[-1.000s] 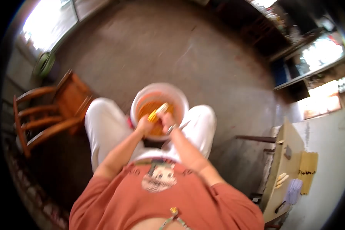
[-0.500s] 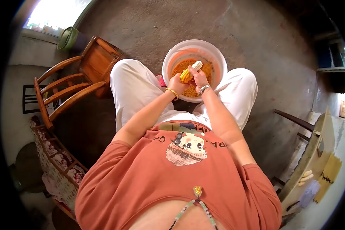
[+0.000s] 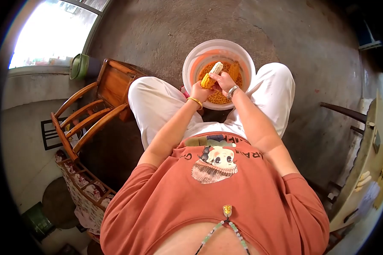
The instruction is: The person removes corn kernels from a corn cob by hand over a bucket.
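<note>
A corn cob [image 3: 208, 80] is held over a white bucket [image 3: 189, 64] between my knees; its lower part has yellow kernels and its upper end is bare and whitish. My left hand [image 3: 199, 92], with a gold bracelet at the wrist, is closed around the kernel-covered lower end. My right hand [image 3: 225, 81], below a silver band, is closed against the cob's side, fingers partly hidden. Loose orange kernels [image 3: 218, 97] lie in the bucket, and another yellow cob [image 3: 234, 70] rests on them at the right.
A wooden chair [image 3: 115, 87] stands at the left, near a green container [image 3: 79, 66]. A cloth-covered wooden seat [image 3: 87, 191] is at the lower left. On the right, a table [image 3: 361, 157] bears pale cobs [image 3: 363, 180] and a purple-white cloth [image 3: 370, 197].
The view has shifted and steadied, so the bucket appears higher and farther right than a second ago. Both hands have stayed on the cob, with small shifts in their hold.
</note>
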The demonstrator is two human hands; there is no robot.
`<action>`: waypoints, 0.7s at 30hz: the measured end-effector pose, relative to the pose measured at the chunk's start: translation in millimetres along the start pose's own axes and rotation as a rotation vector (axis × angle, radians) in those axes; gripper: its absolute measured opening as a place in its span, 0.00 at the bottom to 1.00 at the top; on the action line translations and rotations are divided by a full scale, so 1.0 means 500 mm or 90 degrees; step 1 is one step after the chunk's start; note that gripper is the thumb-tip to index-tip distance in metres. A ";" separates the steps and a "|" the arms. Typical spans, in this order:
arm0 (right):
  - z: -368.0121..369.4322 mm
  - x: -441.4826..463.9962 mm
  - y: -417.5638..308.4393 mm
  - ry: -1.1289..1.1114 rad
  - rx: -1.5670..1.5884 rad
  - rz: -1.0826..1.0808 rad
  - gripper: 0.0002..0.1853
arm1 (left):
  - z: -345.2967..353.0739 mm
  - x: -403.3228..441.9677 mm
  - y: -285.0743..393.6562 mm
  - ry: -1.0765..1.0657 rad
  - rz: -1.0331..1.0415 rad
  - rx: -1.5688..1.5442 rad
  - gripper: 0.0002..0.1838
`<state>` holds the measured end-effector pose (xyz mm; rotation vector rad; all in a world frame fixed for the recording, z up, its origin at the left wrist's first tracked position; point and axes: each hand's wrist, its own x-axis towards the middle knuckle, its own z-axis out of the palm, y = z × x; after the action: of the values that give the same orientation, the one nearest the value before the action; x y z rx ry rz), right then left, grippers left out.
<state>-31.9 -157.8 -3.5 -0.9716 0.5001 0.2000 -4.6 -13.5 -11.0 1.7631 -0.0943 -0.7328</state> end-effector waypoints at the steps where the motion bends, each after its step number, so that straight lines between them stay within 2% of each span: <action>1: 0.001 -0.001 -0.002 -0.001 0.004 0.004 0.11 | 0.000 0.002 -0.004 0.014 -0.004 0.013 0.16; 4: 0.004 -0.012 -0.012 0.010 0.015 0.012 0.12 | 0.006 0.007 -0.015 0.053 0.002 0.092 0.16; 7: 0.011 -0.011 -0.004 0.033 0.002 -0.006 0.15 | 0.019 0.002 -0.030 0.067 0.097 0.069 0.17; 10: 0.007 -0.006 0.009 0.029 -0.031 -0.023 0.17 | 0.025 -0.002 -0.017 0.087 0.106 0.190 0.17; 12: 0.004 -0.012 -0.006 0.022 -0.025 0.015 0.18 | 0.026 -0.015 0.009 0.076 0.077 0.172 0.17; 13: -0.003 -0.001 0.004 -0.011 -0.027 -0.016 0.16 | 0.024 -0.018 0.019 0.071 0.063 0.162 0.17; 16: -0.003 -0.008 -0.004 -0.018 0.003 0.008 0.15 | 0.006 0.009 -0.014 0.002 0.008 0.050 0.17; 19: -0.002 -0.009 -0.004 -0.010 0.006 0.011 0.13 | -0.003 0.022 -0.031 -0.005 -0.038 0.039 0.17; 21: 0.000 -0.013 -0.008 -0.003 0.025 0.023 0.13 | -0.002 0.020 -0.027 -0.004 -0.011 0.045 0.17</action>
<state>-36.2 -159.7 2.8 -0.9238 0.5167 0.2244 -0.2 -12.4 -27.3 1.8306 -0.1111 -0.7560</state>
